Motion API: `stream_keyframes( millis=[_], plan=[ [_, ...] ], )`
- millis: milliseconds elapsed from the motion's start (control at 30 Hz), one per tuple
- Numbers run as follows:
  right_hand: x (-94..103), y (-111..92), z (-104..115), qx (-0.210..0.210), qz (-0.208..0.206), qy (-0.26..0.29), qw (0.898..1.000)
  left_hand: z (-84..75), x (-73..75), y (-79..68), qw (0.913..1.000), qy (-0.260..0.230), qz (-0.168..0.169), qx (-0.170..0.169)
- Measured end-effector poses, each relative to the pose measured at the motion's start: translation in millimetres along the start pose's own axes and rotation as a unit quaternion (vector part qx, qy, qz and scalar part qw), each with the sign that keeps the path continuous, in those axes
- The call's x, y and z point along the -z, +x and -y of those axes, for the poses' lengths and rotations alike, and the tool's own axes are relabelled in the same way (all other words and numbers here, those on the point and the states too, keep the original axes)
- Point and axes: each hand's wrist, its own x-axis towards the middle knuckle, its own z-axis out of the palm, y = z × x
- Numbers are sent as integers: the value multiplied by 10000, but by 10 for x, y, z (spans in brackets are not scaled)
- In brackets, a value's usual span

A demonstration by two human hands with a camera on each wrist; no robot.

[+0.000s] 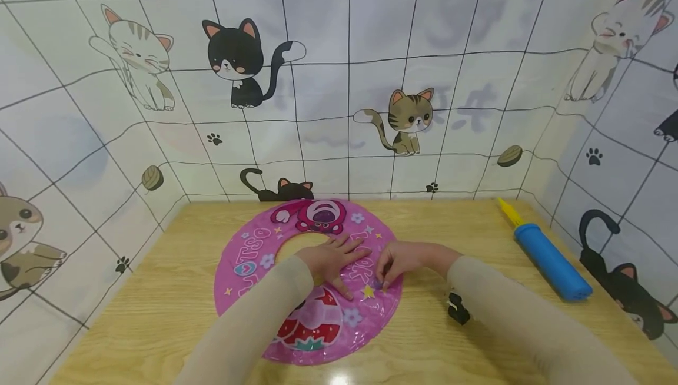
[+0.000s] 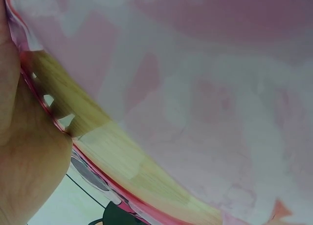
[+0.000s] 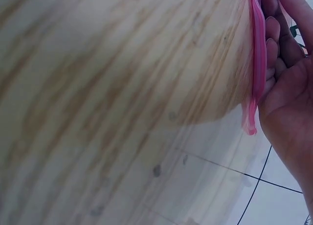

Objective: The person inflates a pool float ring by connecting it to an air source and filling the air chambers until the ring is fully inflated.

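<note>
A pink swim ring [image 1: 241, 255] with bear, flower and strawberry prints lies flat on the wooden table. My left hand [image 1: 333, 260] rests on its right part beside the centre hole, fingers spread. The right hand [image 1: 402, 260] is at the ring's right edge, where thumb and fingertips pinch a small purple valve [image 1: 378, 284]; the fingers partly cover it. In the left wrist view the ring's film [image 2: 195, 88] fills most of the picture, close to my palm. The right wrist view has the ring's pink edge [image 3: 259, 54] in front of the curled fingers.
A blue hand pump [image 1: 553, 261] with a yellow nozzle lies at the table's right. Near the right forearm is a small black object [image 1: 458, 308], partly covered by the sleeve. White cat-print sheeting [image 1: 328, 90] stands around the table [image 1: 159, 291].
</note>
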Motion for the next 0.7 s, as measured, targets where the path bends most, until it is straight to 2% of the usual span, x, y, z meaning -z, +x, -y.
stream_keyframes(
  millis=[233, 400, 533, 700],
  plan=[
    [6, -14, 3, 162, 92, -23, 9998, -11, 13, -8, 9999, 139, 1, -76],
    [7, -52, 18, 383, 156, 125, 9991, 3, 12, -8, 9998, 4, -116, -157],
    [-19, -66, 8, 538, 55, 125, 9985, 20, -6, -8, 9998, -59, -137, -138],
    [-66, -146, -30, 342, -165, 419, 9984, 22, -15, 27, 9997, -122, -125, -155]
  ],
)
